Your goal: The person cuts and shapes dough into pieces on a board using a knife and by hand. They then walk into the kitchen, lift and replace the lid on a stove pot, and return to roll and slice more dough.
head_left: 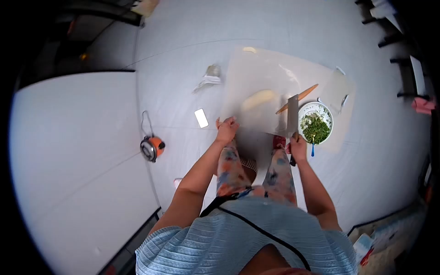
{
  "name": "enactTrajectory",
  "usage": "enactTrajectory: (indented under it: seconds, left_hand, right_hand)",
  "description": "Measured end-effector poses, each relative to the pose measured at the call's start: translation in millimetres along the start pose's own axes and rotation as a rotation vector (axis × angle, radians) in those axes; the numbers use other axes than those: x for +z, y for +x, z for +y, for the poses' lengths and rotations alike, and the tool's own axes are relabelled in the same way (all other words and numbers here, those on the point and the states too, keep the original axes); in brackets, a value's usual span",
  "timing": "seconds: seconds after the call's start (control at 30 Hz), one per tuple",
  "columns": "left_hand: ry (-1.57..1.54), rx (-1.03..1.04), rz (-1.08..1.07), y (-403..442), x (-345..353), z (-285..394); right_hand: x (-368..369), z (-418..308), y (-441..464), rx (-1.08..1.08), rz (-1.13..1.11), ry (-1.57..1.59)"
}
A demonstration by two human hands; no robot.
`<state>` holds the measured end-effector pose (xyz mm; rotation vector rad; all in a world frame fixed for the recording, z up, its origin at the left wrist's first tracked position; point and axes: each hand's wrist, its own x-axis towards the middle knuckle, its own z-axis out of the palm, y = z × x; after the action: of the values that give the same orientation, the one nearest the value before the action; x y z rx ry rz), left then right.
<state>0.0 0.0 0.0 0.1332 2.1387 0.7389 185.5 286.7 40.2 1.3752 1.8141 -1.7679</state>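
Note:
My right hand (298,147) is wrapped round the handle of a cleaver (292,114), whose wide blade points away from me beside a white bowl (333,120) of chopped greens (315,127). My left hand (227,129) is near the mat's near left corner, its fingers curled; whether anything is between them is too small to tell. A pale roll of dough (258,100) lies on the light mat (256,64). The wooden rolling pin (308,92) rests at a slant, partly behind the blade. A spoon with a blue handle (313,150) stands in the bowl.
On the floor to the left are a white phone-like rectangle (201,118), a crumpled bag (211,77) and an orange and black pot-like appliance (152,148). A translucent sheet or tray (333,91) lies beyond the bowl. A small pale piece (250,49) sits at the mat's far edge.

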Motion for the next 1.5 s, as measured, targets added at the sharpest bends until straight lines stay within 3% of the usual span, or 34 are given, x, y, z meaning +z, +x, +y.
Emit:
enactTrajectory:
  seconds: [0.07, 0.1, 0.17, 0.2, 0.23, 0.3, 0.5, 0.53, 0.6, 0.63, 0.7, 0.77, 0.83, 0.9, 0.97, 1.17, 1.23, 1.3, 1.37, 1.4, 1.43, 1.5]
  left_hand:
    - [0.003, 0.11, 0.1, -27, 21, 17]
    - [-0.058, 0.194, 0.076, 119, 67, 9]
    - [-0.023, 0.447, 0.265, 156, 33, -30]
    - [0.023, 0.499, 0.259, 170, 46, -36]
    - [0.057, 0.489, 0.242, 177, 43, -48]
    - [0.04, 0.66, 0.17, 222, 57, -40]
    - [-0.01, 0.788, -0.096, 283, 75, -47]
    - [0.002, 0.808, -0.091, 286, 75, -50]
    - [-0.132, 0.755, -0.22, 283, 81, -59]
    - [-0.114, 0.783, -0.21, 281, 83, -63]
    - [-0.424, 0.672, -0.24, 274, 87, -72]
    - [-0.421, 0.721, -0.197, 269, 98, -99]
    - [-0.766, 0.687, -0.133, 278, 106, -120]
    - [-0.898, 0.627, -0.166, 265, 111, -117]
    - [-0.86, 0.648, -0.15, 257, 104, -114]
    - [-0.752, 0.643, -0.098, 300, 90, -89]
    - [-0.784, 0.673, -0.091, 312, 93, -81]
    - [-0.825, 0.676, -0.083, 321, 98, -76]
    - [-0.871, 0.652, -0.087, 331, 110, -80]
    - [-0.877, 0.528, -0.266, 319, 97, -77]
    - [-0.882, 0.523, -0.267, 311, 91, -78]
    - [-0.727, 0.649, -0.15, 306, 85, -78]
  right_hand:
    - [16, -2, -62, 0.019, 0.095, 0.073]
    - [31, 46, 75, -0.045, 0.172, 0.134]
    - [113, 48, 93, 0.022, 0.114, 0.207]
    - [125, 65, 98, 0.032, 0.121, 0.226]
    - [152, 81, 99, 0.02, 0.162, 0.236]
    - [166, 95, 128, -0.011, 0.246, 0.25]
    - [215, 140, 172, -0.059, 0.324, 0.197]
    - [225, 151, 180, -0.148, 0.336, 0.183]
    - [237, 165, 193, -0.259, 0.363, 0.175]
    - [243, 161, 197, -0.251, 0.317, 0.207]
    - [250, 150, 210, -0.282, 0.283, 0.246]
    - [261, 136, 218, -0.389, 0.279, 0.151]
    - [265, 131, 211, -0.458, 0.29, 0.102]
    - [247, 120, 212, -0.507, 0.323, 0.013]
    - [238, 115, 208, -0.432, 0.244, 0.058]
    - [250, 103, 221, -0.511, 0.307, -0.124]
    - [263, 109, 236, -0.754, 0.519, -0.37]
    - [266, 105, 243, -0.783, 0.536, -0.371]
    - [250, 104, 244, -0.658, 0.369, -0.206]
    - [241, 102, 237, -0.617, 0.319, -0.137]
    - [233, 99, 228, -0.574, 0.274, -0.069]
    - [230, 113, 233, -0.662, 0.399, -0.188]
